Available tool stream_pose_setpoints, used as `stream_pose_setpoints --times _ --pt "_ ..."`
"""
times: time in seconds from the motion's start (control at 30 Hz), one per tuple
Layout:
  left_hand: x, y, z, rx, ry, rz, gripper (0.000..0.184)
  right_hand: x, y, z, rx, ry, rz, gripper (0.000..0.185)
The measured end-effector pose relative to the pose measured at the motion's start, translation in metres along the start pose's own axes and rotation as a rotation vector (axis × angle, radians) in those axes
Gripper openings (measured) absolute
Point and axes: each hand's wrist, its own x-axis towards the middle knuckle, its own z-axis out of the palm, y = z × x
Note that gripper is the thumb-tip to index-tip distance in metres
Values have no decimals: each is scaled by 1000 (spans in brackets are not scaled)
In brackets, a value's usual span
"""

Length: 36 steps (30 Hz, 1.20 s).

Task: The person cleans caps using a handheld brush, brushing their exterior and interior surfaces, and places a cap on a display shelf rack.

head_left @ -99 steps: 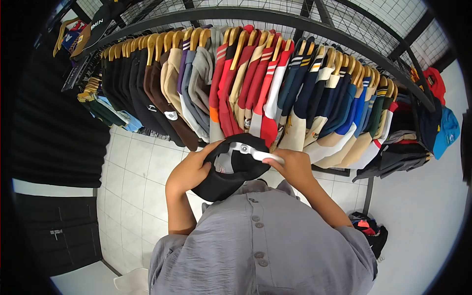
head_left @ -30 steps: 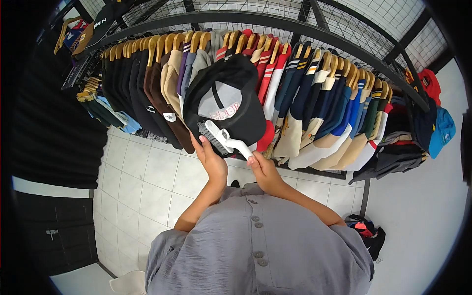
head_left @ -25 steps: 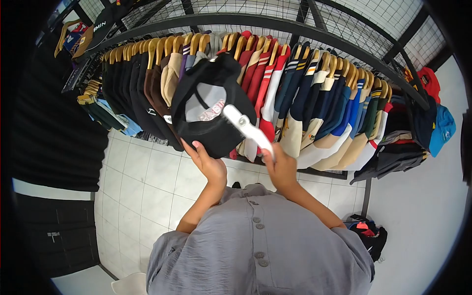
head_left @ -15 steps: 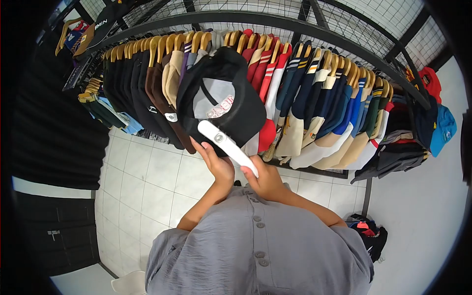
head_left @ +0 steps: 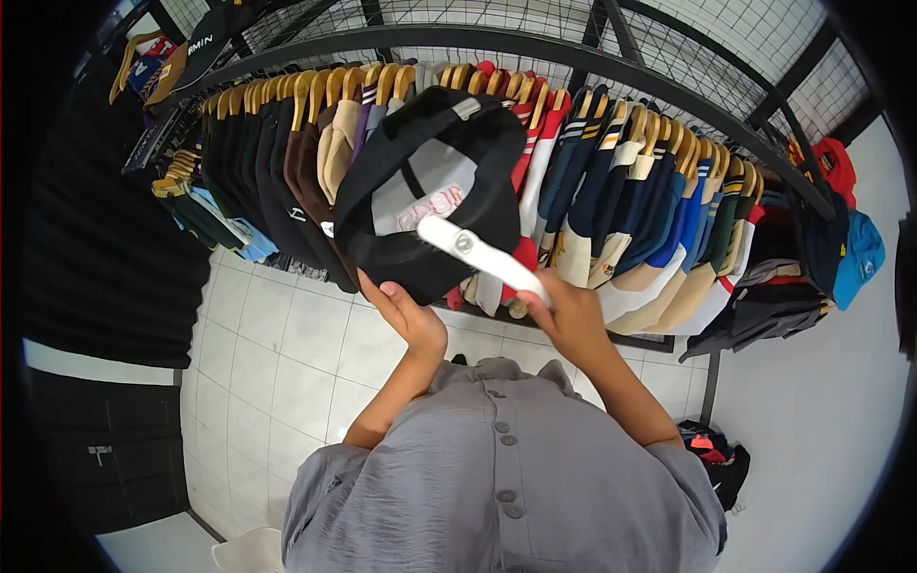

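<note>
A black cap faces me with its inside showing, where a pale lining carries red lettering. My left hand holds it from below at the lower edge, thumb in front and some fingers hidden behind. A white-handled brush is gripped at its lower right end by my right hand. The brush head lies over the front of the cap, just below the lettering; its bristles are hidden from view.
Behind the cap, many garments hang on wooden hangers under a black metal rail. Red and blue caps hang at the right. A black curtain is at the left. Dark items lie at the lower right.
The cap has risen from near my chest to in front of the hanging clothes, its inside turned to me. Since half a second ago, the brush and my right hand have moved up and right.
</note>
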Motion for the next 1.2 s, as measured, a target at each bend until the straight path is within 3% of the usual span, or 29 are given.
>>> stream_pose_setpoints --times 0.2,0.3,0.33,0.4,0.47,0.53,0.57,0.67,0.9,0.97,1.2 --pt "-5 -7 -1 165 -79 77 56 5 -18 -18 -211 105 123 29" --pt "-9 -7 2 185 -101 57 58 -7 -26 -1 63 -90 159 27" --pt "-11 -6 2 194 -99 15 58 -8 -29 6 65 -91 160 27" --pt "-15 -7 0 267 -117 -1 57 -11 -33 18 518 -146 275 24" --pt "-17 -6 -1 341 -136 -19 56 -14 -32 31 552 -97 266 22" --pt "-14 -2 2 34 -175 -121 54 -13 -33 37 664 -61 254 23" --pt "-11 10 7 36 -170 -119 54 -13 -32 43 666 -64 251 23" --pt "-3 35 16 -229 -166 -383 52 -17 -27 55 621 12 169 24" --pt "4 11 -1 -418 -149 -558 46 -39 -12 60 424 -118 66 25" --pt "4 -1 -4 -535 9 -744 42 -33 -17 54 392 -132 93 23" --pt "29 -16 -11 -488 -10 -713 44 -23 -19 45 319 -214 172 23"
